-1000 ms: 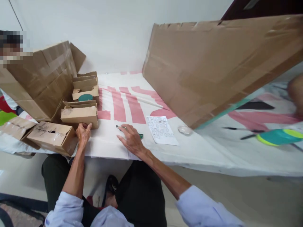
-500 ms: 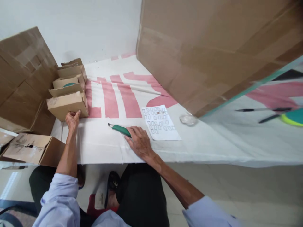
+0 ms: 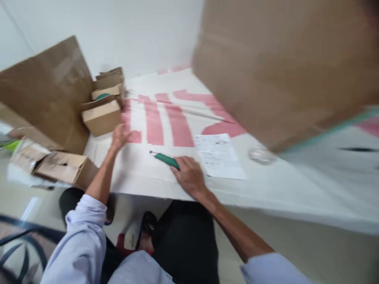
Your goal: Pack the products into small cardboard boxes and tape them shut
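My right hand (image 3: pixel 189 176) rests on the white cloth, closed around a green box cutter (image 3: pixel 166 159) with its blade end pointing left. Beside the right lower corner of a small cardboard box (image 3: pixel 103 119) is my left hand (image 3: pixel 119 137). Its fingers look stretched out and slightly blurred, with nothing visible in them. Whether they touch the box I cannot tell. That box is the front one in a row of small boxes (image 3: pixel 110 81); a green round edge (image 3: pixel 103 96) shows in one behind it.
A large carton (image 3: pixel 50 90) stands left of the row, another large carton (image 3: pixel 278 75) fills the upper right. A marked paper sheet (image 3: pixel 220 156) and a clear crumpled thing (image 3: pixel 261 155) lie right of the cutter. More small boxes (image 3: pixel 63 166) sit at the left edge.
My left hand has let go of the front box's face and moved right, to its corner. The right hand still holds the cutter. The view has swung left.
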### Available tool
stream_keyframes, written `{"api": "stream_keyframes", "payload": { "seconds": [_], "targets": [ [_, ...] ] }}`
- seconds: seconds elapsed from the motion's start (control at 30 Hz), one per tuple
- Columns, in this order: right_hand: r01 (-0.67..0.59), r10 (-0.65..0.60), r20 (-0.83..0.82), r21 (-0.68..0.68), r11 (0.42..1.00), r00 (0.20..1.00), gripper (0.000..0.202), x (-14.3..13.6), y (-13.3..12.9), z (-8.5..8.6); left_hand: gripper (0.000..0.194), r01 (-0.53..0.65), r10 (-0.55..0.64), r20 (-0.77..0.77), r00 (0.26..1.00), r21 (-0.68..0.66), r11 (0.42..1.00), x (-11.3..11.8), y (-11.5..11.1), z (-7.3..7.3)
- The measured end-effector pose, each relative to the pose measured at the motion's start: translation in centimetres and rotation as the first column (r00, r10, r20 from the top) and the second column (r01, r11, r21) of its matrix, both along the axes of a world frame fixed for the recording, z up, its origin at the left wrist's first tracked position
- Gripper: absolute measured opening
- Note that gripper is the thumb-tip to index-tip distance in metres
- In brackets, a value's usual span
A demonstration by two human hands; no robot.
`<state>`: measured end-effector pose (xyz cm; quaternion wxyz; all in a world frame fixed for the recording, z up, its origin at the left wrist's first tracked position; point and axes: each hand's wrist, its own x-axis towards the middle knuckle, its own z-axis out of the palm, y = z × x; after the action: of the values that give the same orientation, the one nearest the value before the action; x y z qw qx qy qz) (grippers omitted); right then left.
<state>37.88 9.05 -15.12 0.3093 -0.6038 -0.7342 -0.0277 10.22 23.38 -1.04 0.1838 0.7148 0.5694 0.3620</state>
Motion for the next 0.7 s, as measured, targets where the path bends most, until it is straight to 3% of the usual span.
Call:
{"api": "stream_keyframes", "payload": {
  "seconds": [0.07,0.1,0.17,0.27,0.33,0.4,0.47,0.53,0.6,0.7],
  "targets": [
    [0.012,-0.011,-0.008,0.035,0.999,1.0,0.024,0.4,-0.1,-1.0,0.042,0.07,-0.07,-0.038,0.997,0.006,0.998,0.0,-5.1,0.1],
    [0.003,-0.002,-0.008,0.043,0.999,1.0,0.025,0.5,-0.1,-1.5,0.047,0.197,-0.194,-0.075,0.978,0.045,0.979,-0.6,-7.6,0.4],
    [-0.023,0.024,-0.008,0.048,0.999,1.0,0.026,0.8,0.0,-2.2,0.057,0.334,-0.316,-0.146,0.938,0.12,0.935,-3.3,-12.5,2.0],
    [-0.037,0.037,-0.009,0.046,0.998,0.999,0.028,0.9,-0.1,-2.4,0.068,0.242,-0.194,-0.242,0.951,0.183,0.953,-10.9,-17.9,6.2],
    [-0.024,0.025,-0.011,0.033,0.999,1.0,0.029,0.9,-0.1,-2.3,0.08,0.107,-0.037,-0.331,0.943,0.195,0.975,-17.1,-19.6,8.7],
    [-0.008,0.009,-0.014,0.011,1.0,1.0,0.03,0.7,0.0,-2.2,0.089,-0.053,0.113,-0.398,0.91,0.16,0.986,-22.5,-20.1,9.8],
    [0.006,-0.006,-0.017,-0.008,1.0,1.0,0.03,0.6,0.2,-2.1,0.093,-0.205,0.215,-0.447,0.868,0.071,0.976,-26.2,-20.1,9.4],
    [0.011,-0.011,-0.018,-0.015,1.0,1.0,0.03,0.5,0.4,-2.1,0.094,-0.285,0.252,-0.463,0.85,-0.002,0.958,-28.0,-20.1,8.0],
    [0.005,-0.005,-0.018,-0.016,1.0,1.0,0.031,0.4,0.5,-2.1,0.093,-0.292,0.257,-0.45,0.856,-0.011,0.956,-28.0,-20.3,6.3],
    [-0.004,0.004,-0.022,-0.028,1.0,1.0,0.031,0.3,0.6,-1.9,0.092,-0.241,0.232,-0.415,0.88,0.032,0.97,-26.3,-20.8,4.5]
  ]
}}
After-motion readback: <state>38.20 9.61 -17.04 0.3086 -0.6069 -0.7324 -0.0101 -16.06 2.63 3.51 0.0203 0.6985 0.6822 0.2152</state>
